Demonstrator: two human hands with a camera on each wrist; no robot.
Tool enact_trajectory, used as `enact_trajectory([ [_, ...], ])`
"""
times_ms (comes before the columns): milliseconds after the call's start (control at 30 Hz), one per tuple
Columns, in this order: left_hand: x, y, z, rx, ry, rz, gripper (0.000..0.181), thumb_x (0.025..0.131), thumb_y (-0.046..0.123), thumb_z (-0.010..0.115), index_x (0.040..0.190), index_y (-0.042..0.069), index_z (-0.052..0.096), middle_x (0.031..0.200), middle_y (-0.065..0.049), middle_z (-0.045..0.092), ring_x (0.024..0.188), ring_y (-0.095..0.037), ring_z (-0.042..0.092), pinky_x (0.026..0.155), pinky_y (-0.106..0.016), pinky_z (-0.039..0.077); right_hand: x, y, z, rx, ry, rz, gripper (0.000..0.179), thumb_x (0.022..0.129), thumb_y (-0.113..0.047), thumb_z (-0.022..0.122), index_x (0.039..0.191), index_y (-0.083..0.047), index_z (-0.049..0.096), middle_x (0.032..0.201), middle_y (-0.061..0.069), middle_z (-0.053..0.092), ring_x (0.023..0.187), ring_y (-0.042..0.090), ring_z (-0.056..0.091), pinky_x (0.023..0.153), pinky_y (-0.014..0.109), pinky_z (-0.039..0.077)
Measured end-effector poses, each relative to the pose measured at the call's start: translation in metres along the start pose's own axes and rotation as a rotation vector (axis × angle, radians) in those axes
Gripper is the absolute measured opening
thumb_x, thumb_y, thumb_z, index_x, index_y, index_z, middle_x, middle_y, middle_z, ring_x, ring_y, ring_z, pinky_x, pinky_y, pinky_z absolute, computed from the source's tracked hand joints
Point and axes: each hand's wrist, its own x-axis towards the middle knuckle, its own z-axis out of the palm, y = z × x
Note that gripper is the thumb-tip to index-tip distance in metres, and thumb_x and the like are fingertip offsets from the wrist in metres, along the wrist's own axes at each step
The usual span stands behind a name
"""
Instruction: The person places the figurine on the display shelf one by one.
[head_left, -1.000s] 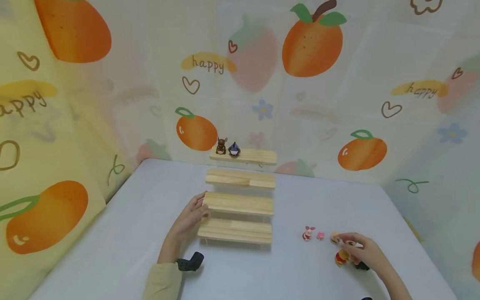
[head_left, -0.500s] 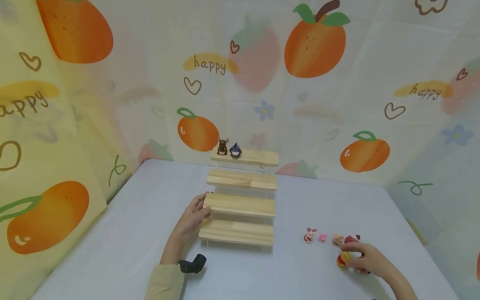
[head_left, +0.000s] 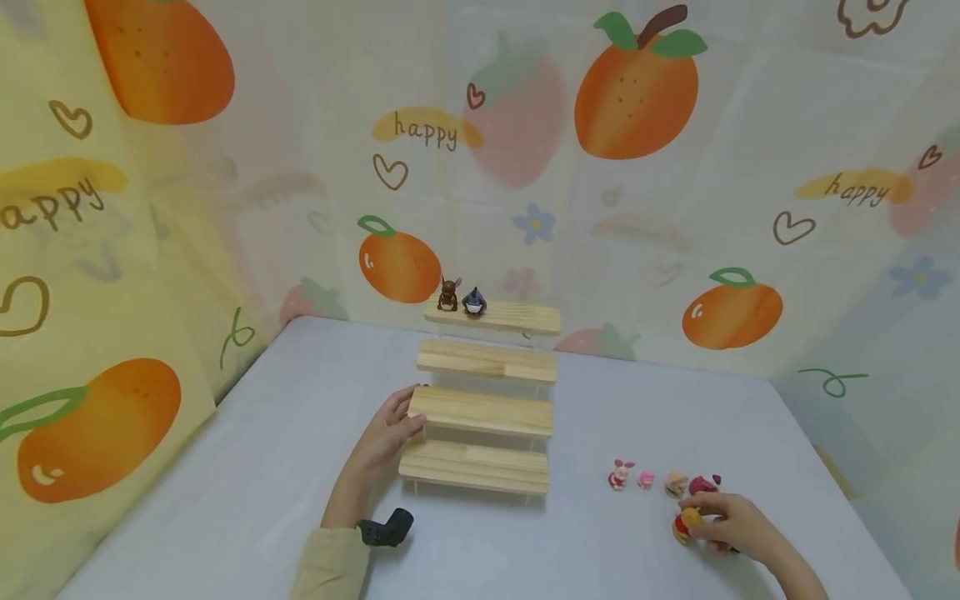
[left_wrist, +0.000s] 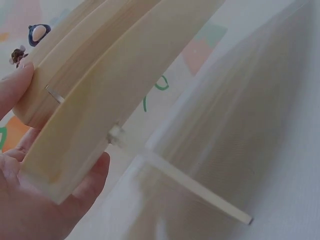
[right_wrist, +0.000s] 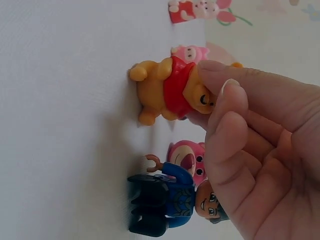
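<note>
In the right wrist view my right hand (right_wrist: 270, 145) pinches a yellow bear figurine (right_wrist: 175, 87) in a red shirt by its head, between thumb and fingers. The bear's feet are close to the white tabletop. Beside it stands a toy man (right_wrist: 177, 202) in blue, and behind him a pink bear figurine (right_wrist: 187, 159). My left hand (head_left: 386, 433) grips the left end of a four-step wooden display shelf (head_left: 480, 410), thumb over one plank and fingers behind. A clear leg (left_wrist: 200, 187) of the shelf shows in the left wrist view.
A brown figurine (head_left: 447, 296) and a blue donkey figurine (head_left: 474, 302) stand on the top step. To the right of the shelf are a piglet figurine (head_left: 619, 475), a small pink figurine (head_left: 646, 479) and a beige figurine (head_left: 676, 483). Fruit-print cloth (head_left: 637, 200) walls the table's back.
My right hand has come forward from over the pink bear and now holds the yellow bear's head. My left hand keeps its grip on the shelf. The head view has shifted slightly.
</note>
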Motion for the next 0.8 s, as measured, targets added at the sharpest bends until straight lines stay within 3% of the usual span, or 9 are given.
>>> enact_trajectory([
  [167,0.000,0.000,0.001,0.019,0.043,-0.016,0.056,0.085,-0.002,0.056,0.135,0.003,0.031,0.136,-0.017,0.035,0.113,-0.024,0.044,0.088,-0.034,0.036,0.000,0.002,0.003,0.003,0.038,-0.023,0.041,0.077,-0.020,0.069,0.106,0.007,0.059,0.092,0.017,0.060,0.049,0.017,0.048,0.046,0.026,0.041],
  [267,-0.001,-0.001,0.002,-0.005,0.037,-0.020,0.055,0.085,-0.004,0.054,0.135,0.002,0.030,0.136,-0.018,0.035,0.113,-0.024,0.043,0.089,-0.034,0.035,-0.002,0.004,0.004,-0.009,0.067,-0.022,0.044,0.078,-0.022,0.068,0.107,0.009,0.058,0.090,0.015,0.060,0.049,0.016,0.047,0.047,0.025,0.041],
  [500,0.000,-0.001,0.003,-0.016,0.012,-0.021,0.056,0.085,-0.002,0.054,0.135,0.001,0.028,0.135,-0.020,0.034,0.112,-0.024,0.043,0.091,-0.037,0.034,-0.002,0.003,0.009,-0.015,0.144,0.031,0.046,0.078,-0.024,0.068,0.109,0.009,0.057,0.062,0.003,0.052,0.047,0.015,0.047,0.045,0.025,0.040],
  [800,-0.001,0.002,0.001,-0.011,0.033,-0.053,0.058,0.083,0.002,0.059,0.135,0.006,0.032,0.134,-0.016,0.037,0.113,-0.026,0.042,0.091,-0.036,0.034,0.002,-0.015,0.014,0.002,0.255,0.057,0.049,0.080,-0.025,0.066,0.113,0.010,0.054,0.060,0.005,0.054,0.048,0.017,0.048,0.046,0.028,0.042],
])
